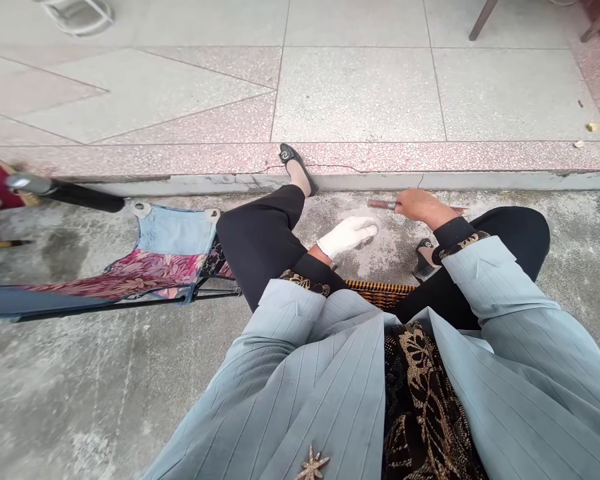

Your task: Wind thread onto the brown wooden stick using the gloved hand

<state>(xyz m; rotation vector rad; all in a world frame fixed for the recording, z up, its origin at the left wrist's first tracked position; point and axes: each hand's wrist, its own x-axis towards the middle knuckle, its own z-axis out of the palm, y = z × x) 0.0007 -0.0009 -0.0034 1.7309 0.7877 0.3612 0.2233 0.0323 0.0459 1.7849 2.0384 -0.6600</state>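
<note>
My left hand (349, 237) wears a white knitted glove and is low between my knees. Its fingers are pressed together; whatever may be in them is hidden. My bare right hand (419, 204) is closed around a short reddish-brown stick-like tool (380, 204) with a grey metal ring or winding near the fist. One end of the tool points left, above the gloved hand and apart from it. A bit of its other end shows right of the wrist. A pale, dusty patch of concrete (375, 257) lies below both hands.
An orange and black woven edge (380, 293) shows beneath me. To my left stands a folding chair with flowered fabric (145, 270), near a black-and-silver bar (75, 193). Ahead, a low step (360, 181) leads to tiled floor; my left shoe (297, 163) rests against it.
</note>
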